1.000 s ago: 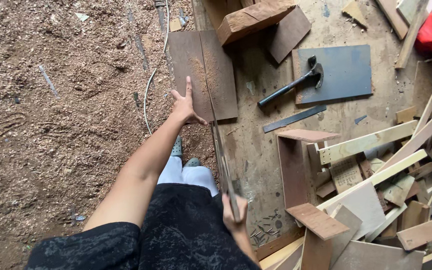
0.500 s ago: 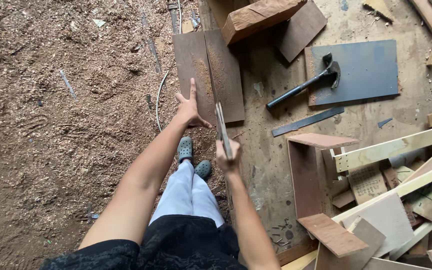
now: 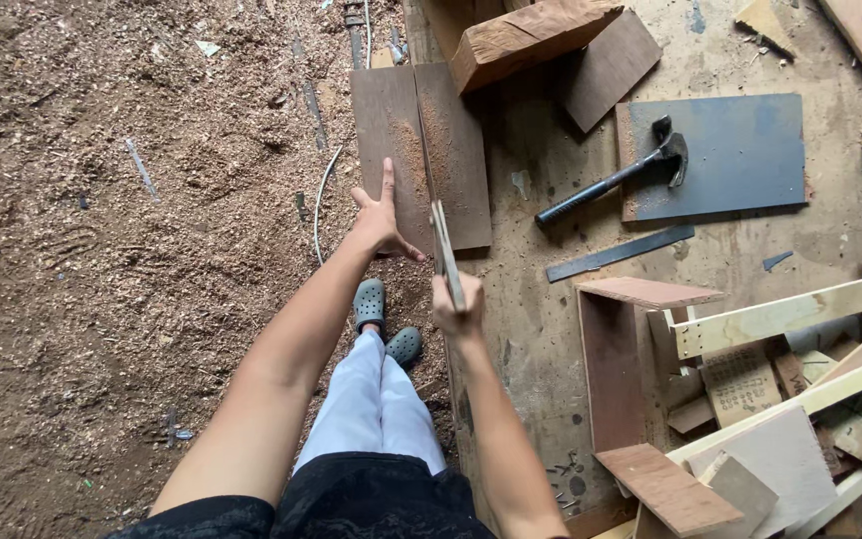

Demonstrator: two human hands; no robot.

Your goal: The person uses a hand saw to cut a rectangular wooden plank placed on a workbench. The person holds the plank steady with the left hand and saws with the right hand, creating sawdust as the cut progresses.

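Left hand [image 3: 383,222]: spread flat, index finger stretched forward, palm pressed on the near left part of the dark board [image 3: 419,155]; placed so as to pin the board down and stop it sliding under the cut

Right hand [image 3: 458,311]: wrapped tight round the handle of a hand saw [image 3: 441,235], fingers curled shut on it; arm in line with the blade, so push and pull run straight

Hand saw: thin blade on edge, reaching from the grip forward into the board, along a lengthwise line just right of the thumb; pale sawdust heaped along that line

Dark board: flat on the left edge of the worktop [image 3: 551,329], partly overhanging the sawdust floor [image 3: 102,260]; seemingly set at the edge for room to stand beside the cut

Feet: grey clogs [image 3: 385,319] on the floor just beside the worktop edge, close below both hands, body square to the saw line

Claw hammer [image 3: 619,178]: black, head resting on a dark blue-grey panel [image 3: 740,150], handle angled toward the board; apart from both hands, laid aside within reach

Metal strip [image 3: 619,254]: flat and dark, lying below the hammer

Wooden block [image 3: 531,35]: thick and reddish, just beyond the far end of the board; touching it or not, cannot tell

Offcuts [image 3: 780,419]: pale battens, a brown open frame and plywood scraps piled at the right, well apart from the cut
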